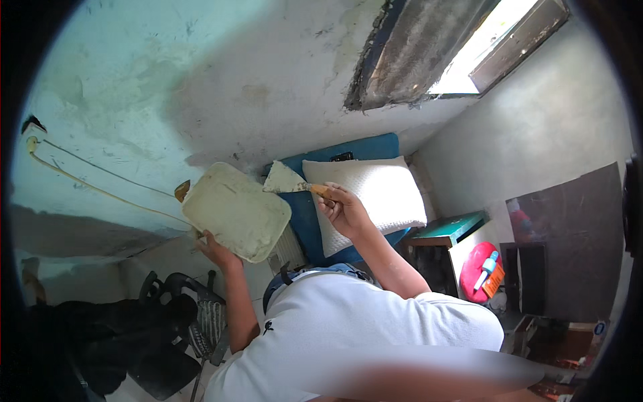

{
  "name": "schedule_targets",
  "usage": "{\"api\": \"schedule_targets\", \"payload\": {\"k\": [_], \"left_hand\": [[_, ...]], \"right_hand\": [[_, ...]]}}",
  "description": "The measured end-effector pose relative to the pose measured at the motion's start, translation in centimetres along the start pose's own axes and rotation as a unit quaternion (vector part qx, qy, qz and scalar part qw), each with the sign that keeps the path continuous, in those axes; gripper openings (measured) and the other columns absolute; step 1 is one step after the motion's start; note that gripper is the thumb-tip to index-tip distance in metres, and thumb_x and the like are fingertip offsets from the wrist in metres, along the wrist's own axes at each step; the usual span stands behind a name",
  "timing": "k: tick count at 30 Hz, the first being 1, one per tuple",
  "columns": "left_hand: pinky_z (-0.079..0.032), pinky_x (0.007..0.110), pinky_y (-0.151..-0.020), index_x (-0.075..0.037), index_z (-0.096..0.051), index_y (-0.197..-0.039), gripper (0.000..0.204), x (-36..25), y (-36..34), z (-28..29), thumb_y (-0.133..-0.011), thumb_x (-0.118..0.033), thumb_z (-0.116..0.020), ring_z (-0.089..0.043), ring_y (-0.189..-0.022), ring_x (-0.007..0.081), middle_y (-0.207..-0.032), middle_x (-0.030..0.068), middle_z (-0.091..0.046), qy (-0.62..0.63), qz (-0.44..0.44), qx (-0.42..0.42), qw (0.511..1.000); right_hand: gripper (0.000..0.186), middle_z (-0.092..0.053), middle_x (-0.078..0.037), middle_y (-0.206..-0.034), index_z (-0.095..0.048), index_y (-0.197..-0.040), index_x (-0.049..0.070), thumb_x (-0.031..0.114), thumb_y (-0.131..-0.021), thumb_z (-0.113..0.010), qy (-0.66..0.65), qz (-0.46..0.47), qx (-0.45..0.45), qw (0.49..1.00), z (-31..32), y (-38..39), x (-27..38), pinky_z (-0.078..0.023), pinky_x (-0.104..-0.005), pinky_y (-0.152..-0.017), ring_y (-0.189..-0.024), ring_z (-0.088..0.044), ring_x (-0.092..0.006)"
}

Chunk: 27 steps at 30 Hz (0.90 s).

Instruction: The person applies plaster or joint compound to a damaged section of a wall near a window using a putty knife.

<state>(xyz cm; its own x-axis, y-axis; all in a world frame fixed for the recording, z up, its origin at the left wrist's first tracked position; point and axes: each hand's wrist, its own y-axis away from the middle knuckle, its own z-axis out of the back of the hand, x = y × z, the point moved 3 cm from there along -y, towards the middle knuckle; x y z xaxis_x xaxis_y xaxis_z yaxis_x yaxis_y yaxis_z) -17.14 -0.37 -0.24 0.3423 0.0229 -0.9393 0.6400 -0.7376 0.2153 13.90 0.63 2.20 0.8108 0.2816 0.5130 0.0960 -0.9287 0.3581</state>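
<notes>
My left hand (218, 251) is closed on the lower left edge of a shallow pale plastic tray (236, 213), which is smeared with light putty. My right hand (344, 212) grips the wooden handle of a putty knife (284, 178). Its broad blade, coated with pale putty, points left just past the tray's upper right edge. Whether blade and tray touch, I cannot tell. At the tray's left edge shows a small brown piece (181, 191), mostly hidden. In front of me stands a wall (268, 80) with patchy pale plaster.
A white pillow (375, 194) rests on a blue pad (375, 144) behind my right hand. Cables (100, 184) hang along the left wall. A black chair (181, 295) stands lower left. At right are a green-topped cabinet (445, 230) and a pink round item (477, 268); a window opening (462, 57) is above.
</notes>
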Motion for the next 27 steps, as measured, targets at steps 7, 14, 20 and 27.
{"api": "schedule_targets", "payload": {"k": [7, 14, 20, 27], "left_hand": [[-0.046, 0.048, -0.100, -0.005, -0.029, -0.147, 0.054, 3.5, 4.7, -4.3, -0.099, -0.026, -0.046, -0.050, -0.124, 0.0360, -0.141, 0.0205, -0.042, 0.067, 0.015, 0.022, 0.997], [-0.043, 0.047, -0.103, -0.008, -0.027, -0.148, 0.052, 3.6, 10.0, -4.9, -0.100, -0.021, -0.045, -0.049, -0.127, 0.0337, -0.142, 0.0173, -0.041, 0.056, -0.005, 0.027, 0.998], [-0.044, 0.046, -0.104, -0.006, -0.031, -0.146, 0.050, 3.1, 12.7, -2.5, -0.100, -0.021, -0.046, -0.050, -0.127, 0.0329, -0.142, 0.0175, -0.042, 0.006, -0.080, -0.031, 0.996], [-0.046, 0.046, -0.101, -0.006, -0.033, -0.146, 0.061, 0.8, 14.9, -5.8, -0.096, -0.033, -0.055, -0.050, -0.125, 0.0320, -0.141, 0.0181, -0.042, 0.000, -0.144, -0.047, 0.988]], "right_hand": [[0.035, -0.057, -0.011, -0.105, -0.047, -0.125, -0.003, 0.001, -0.092, -0.054, -0.015, -0.151, 0.158, 0.976, 3.4, 2.9, 2.6, -0.056, -0.0308, -0.075, -0.083, -0.063, -0.0199], [0.056, -0.058, -0.013, -0.103, -0.035, -0.137, 0.010, -0.004, -0.084, -0.047, 0.054, -0.197, 0.212, 0.956, 7.5, 2.0, 3.7, -0.050, -0.0321, -0.067, -0.079, -0.059, -0.0202], [0.035, -0.059, -0.009, -0.092, -0.041, -0.136, 0.006, 0.020, -0.103, -0.045, 0.199, -0.163, 0.180, 0.949, 9.1, 0.4, 5.1, -0.045, -0.0277, -0.064, -0.076, -0.056, -0.0163], [0.029, -0.053, 0.001, -0.083, -0.053, -0.127, 0.004, 0.020, -0.103, -0.050, 0.399, -0.061, 0.190, 0.895, 9.0, -1.7, 7.0, -0.038, -0.0224, -0.058, -0.067, -0.046, -0.0071]]}}
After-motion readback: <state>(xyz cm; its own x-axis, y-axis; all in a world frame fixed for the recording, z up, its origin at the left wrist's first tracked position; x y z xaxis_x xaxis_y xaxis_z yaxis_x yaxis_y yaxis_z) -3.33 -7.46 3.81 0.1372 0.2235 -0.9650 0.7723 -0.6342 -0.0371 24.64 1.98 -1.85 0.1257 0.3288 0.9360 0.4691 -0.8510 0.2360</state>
